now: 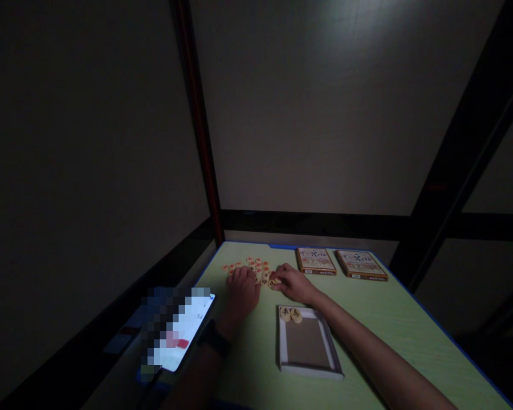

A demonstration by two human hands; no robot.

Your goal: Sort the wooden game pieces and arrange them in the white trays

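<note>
Round wooden xiangqi pieces (pixel 259 264) lie in a loose cluster at the far left of the green table, some with red characters and others with black. My left hand (pixel 244 289) rests palm down over the near left side of the cluster, its fingers bent forward and covering some pieces. From the right, my right hand (pixel 294 283) pinches a black-marked xiangqi piece (pixel 272 284) between thumb and fingers at the cluster's edge. Nearer to me is a shallow white-rimmed box tray (pixel 283 347). Two black-marked pieces (pixel 290 314) sit side by side in its far left corner.
Two printed flat boxes, one left (pixel 316 261) and one right (pixel 361 265), lie at the table's back right. A lit screen (pixel 188 333), partly blurred out, stands by the left edge. The green table (pixel 389 330) has a blue rim; walls rise behind and to the left.
</note>
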